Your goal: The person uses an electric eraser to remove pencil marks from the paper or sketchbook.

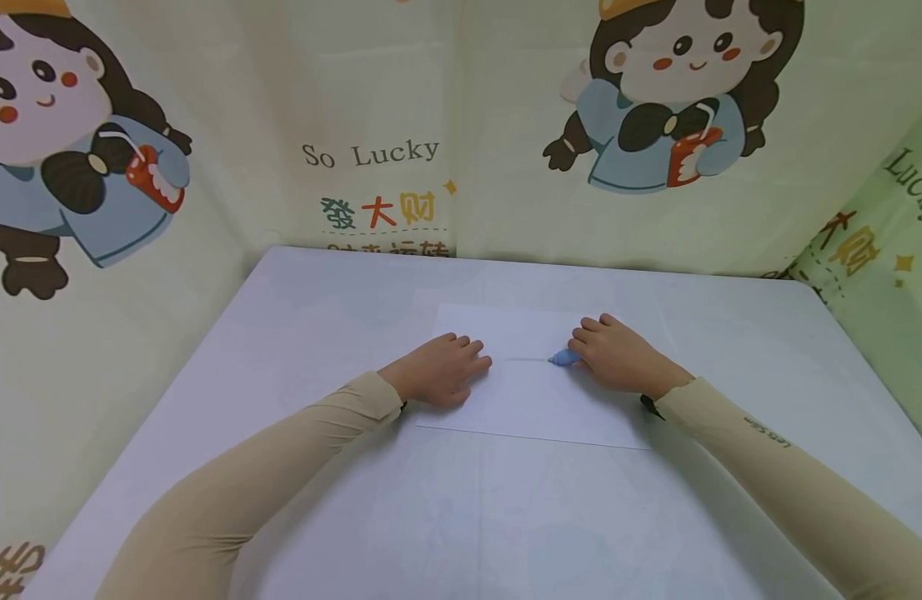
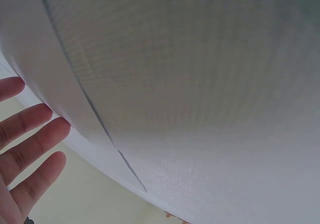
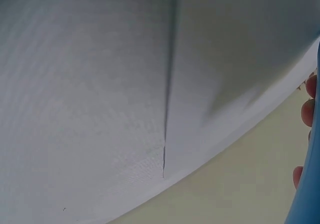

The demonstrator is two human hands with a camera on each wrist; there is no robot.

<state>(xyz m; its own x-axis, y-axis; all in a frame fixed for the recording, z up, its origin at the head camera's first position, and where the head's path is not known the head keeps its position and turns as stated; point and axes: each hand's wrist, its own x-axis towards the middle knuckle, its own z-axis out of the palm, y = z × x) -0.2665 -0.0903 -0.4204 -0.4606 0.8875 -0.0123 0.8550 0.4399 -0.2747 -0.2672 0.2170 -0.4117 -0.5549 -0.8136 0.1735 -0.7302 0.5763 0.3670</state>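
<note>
A sheet of white paper (image 1: 536,417) lies on the white table. My left hand (image 1: 444,371) rests on its left part with fingers spread; in the left wrist view the fingers (image 2: 37,139) are nearly straight and hold nothing. My right hand (image 1: 614,354) grips a thick blue pen (image 1: 563,357) over the right part of the sheet. Its pale tapered tip points left, right at the end of a faint thin line (image 1: 527,359) on the paper. Most of the pen is hidden by the hand in the head view; its blue body (image 3: 306,184) fills the right edge of the right wrist view.
The white table (image 1: 401,517) stretches around the paper on all sides. Behind it hangs a cream curtain (image 1: 506,225) with cartoon figures and lettering, which continues along the left and right sides.
</note>
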